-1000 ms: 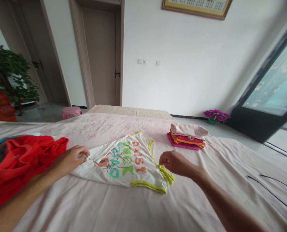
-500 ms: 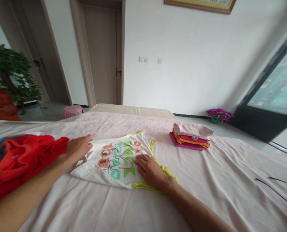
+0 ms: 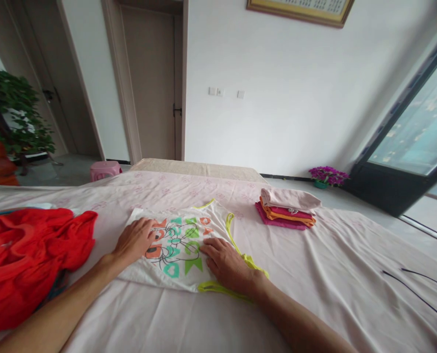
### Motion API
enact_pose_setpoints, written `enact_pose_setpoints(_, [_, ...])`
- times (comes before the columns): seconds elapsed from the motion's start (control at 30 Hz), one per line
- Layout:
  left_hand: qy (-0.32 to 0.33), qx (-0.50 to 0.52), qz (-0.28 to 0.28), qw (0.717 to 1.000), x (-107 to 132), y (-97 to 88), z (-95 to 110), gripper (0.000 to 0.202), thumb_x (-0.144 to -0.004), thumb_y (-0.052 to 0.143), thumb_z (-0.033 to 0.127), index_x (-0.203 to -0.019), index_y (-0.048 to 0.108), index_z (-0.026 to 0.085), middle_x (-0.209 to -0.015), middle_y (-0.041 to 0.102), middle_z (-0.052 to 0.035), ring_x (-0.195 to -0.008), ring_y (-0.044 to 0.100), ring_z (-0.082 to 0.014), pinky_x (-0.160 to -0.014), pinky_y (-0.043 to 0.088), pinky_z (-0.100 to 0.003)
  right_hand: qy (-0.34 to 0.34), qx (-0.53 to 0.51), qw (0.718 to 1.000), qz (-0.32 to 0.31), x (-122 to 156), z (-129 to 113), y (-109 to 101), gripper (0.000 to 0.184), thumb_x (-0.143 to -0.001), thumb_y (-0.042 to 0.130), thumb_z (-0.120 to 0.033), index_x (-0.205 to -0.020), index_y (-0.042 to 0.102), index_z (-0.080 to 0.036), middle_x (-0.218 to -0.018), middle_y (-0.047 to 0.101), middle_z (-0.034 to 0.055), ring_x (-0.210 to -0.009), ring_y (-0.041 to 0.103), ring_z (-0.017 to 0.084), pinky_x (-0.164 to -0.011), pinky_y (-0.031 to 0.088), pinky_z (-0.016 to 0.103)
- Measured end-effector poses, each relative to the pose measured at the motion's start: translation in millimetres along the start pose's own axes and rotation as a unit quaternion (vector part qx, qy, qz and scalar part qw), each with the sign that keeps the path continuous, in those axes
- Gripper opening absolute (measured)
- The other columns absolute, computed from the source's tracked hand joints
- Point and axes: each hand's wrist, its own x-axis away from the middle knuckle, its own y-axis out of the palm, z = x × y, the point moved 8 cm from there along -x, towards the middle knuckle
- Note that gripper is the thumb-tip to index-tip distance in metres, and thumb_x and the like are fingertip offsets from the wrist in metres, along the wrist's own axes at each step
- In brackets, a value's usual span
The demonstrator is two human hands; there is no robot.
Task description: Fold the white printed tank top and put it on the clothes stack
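A white tank top (image 3: 183,240) with yellow-green trim and a printed cartoon face and letters lies spread on the bed sheet (image 3: 159,323), its neck end toward the right. My left hand (image 3: 137,239) rests flat on the print near the hem end, fingers stretched out. On the chest part of the shirt lies my right hand (image 3: 227,262), palm down, fingers extended, close to the trim. Neither hand grips the cloth.
Red clothing (image 3: 38,250) is heaped at the left, over other garments. A folded stack of clothes (image 3: 288,208) sits at the right. Black cables (image 3: 417,294) lie at the far right. A pink stool (image 3: 106,170) stands beyond the bed.
My left hand has moved from the shirt's hem corner onto the print and now lies flat there. My right hand stays in place on the shirt. The camera view has shifted slightly.
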Motion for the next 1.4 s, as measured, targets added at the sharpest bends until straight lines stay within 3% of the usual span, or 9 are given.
enact_pose_setpoints(0.1, [-0.021, -0.005, -0.005, 1.0, -2.8, 1.4, -16.3, 0.033, -0.089, 0.048, 0.036, -0.115, 0.06, 0.021, -0.121, 0.063, -0.0095, -0.114, 0.058, -0.0237, -0.096, 0.044, -0.034, 0.003, 0.028, 0.998, -0.057, -11.9, 12.7, -5.8, 0.023, -0.098, 0.047, -0.029, -0.104, 0.067, -0.022, -0.109, 0.068, 0.0062, -0.102, 0.062, 0.02, -0.09, 0.045, 0.03])
enact_pose_setpoints(0.2, [-0.046, -0.009, -0.018, 0.999, -8.3, -0.9, -26.5, 0.032, -0.088, 0.048, 0.042, -0.107, 0.06, 0.019, -0.118, 0.064, -0.0104, -0.112, 0.06, -0.0256, -0.092, 0.046, -0.035, 0.098, 0.089, 0.99, -0.047, -36.0, 53.0, -20.5, 0.038, -0.103, 0.033, -0.031, -0.09, 0.067, -0.021, -0.094, 0.069, 0.0072, -0.088, 0.064, 0.019, -0.077, 0.044, 0.028])
enact_pose_setpoints(0.4, [-0.113, -0.072, 0.01, 0.991, -12.4, -9.0, -30.5, 0.032, -0.092, 0.042, 0.043, -0.101, 0.06, 0.019, -0.112, 0.065, -0.0114, -0.1, 0.063, -0.0271, -0.084, 0.048, -0.036, 0.322, 0.132, 0.937, -0.005, -82.1, 150.0, -29.9, 0.036, -0.102, 0.033, -0.032, -0.113, 0.065, -0.021, -0.12, 0.063, 0.0121, -0.109, 0.06, 0.024, -0.08, 0.044, 0.031])
enact_pose_setpoints(0.57, [-0.09, -0.096, 0.025, 0.991, -12.1, -5.2, -27.8, 0.035, -0.093, 0.042, 0.039, -0.114, 0.058, 0.016, -0.118, 0.063, -0.0137, -0.106, 0.061, -0.0294, -0.087, 0.047, -0.039, 0.392, 0.143, 0.909, -0.005, -102.5, 188.9, -9.7, 0.041, -0.099, 0.039, -0.044, -0.121, 0.061, -0.017, -0.128, 0.058, 0.0174, -0.12, 0.053, 0.031, -0.091, 0.044, 0.039])
enact_pose_setpoints(0.8, [-0.027, -0.059, 0.025, 0.998, -18.6, 11.5, -31.6, 0.039, -0.097, 0.036, 0.034, -0.127, 0.054, 0.017, -0.135, 0.058, -0.013, -0.125, 0.054, -0.0257, -0.101, 0.042, -0.037, 0.338, 0.149, 0.929, -0.03, -114.8, 204.1, 4.2, 0.034, -0.103, 0.032, -0.034, -0.125, 0.055, -0.019, -0.124, 0.063, 0.0149, -0.108, 0.063, 0.025, -0.083, 0.045, 0.033])
enact_pose_setpoints(1.0, [-0.048, -0.091, 0.005, 0.995, -18.9, 20.2, -37.0, 0.05, -0.098, 0.032, 0.039, -0.14, 0.048, 0.017, -0.151, 0.044, -0.0156, -0.135, 0.044, -0.0312, -0.108, 0.037, -0.047, 0.33, 0.159, 0.93, -0.025, -106.1, 224.6, -8.7, 0.034, -0.104, 0.034, -0.037, -0.12, 0.057, -0.02, -0.121, 0.065, 0.0132, -0.109, 0.063, 0.024, -0.085, 0.044, 0.032])
enact_pose_setpoints(1.13, [-0.085, -0.109, 0.005, 0.99, -17.4, 19.8, -40.0, 0.054, -0.097, 0.035, 0.042, -0.145, 0.044, 0.019, -0.153, 0.041, -0.0169, -0.14, 0.039, -0.0335, -0.109, 0.035, -0.052, 0.34, 0.169, 0.925, -0.01, -103.8, 221.7, -16.8, 0.032, -0.103, 0.037, -0.035, -0.118, 0.06, -0.02, -0.12, 0.065, 0.0135, -0.11, 0.062, 0.025, -0.087, 0.043, 0.033])
enact_pose_setpoints(1.27, [-0.027, -0.083, 0.042, 0.995, -20.3, 19.9, -33.3, 0.053, -0.096, 0.037, 0.037, -0.146, 0.044, 0.018, -0.157, 0.035, -0.0153, -0.143, 0.035, -0.0301, -0.114, 0.031, -0.048, 0.288, 0.167, 0.943, 0.022, -112.3, 185.6, -15.8, 0.033, -0.102, 0.036, -0.029, -0.123, 0.06, -0.019, -0.127, 0.062, 0.0133, -0.118, 0.057, 0.025, -0.096, 0.041, 0.035])
enact_pose_setpoints(1.4, [0.06, 0.001, 0.006, 0.998, -23.6, 31.9, -27.2, 0.051, -0.098, 0.034, 0.037, -0.143, 0.048, 0.018, -0.154, 0.042, -0.0104, -0.141, 0.04, -0.0213, -0.117, 0.032, -0.036, 0.107, 0.101, 0.989, 0.014, -121.0, 119.7, 18.3, 0.045, -0.102, 0.037, -0.038, -0.14, 0.049, -0.017, -0.144, 0.051, 0.0129, -0.132, 0.047, 0.024, -0.108, 0.036, 0.035])
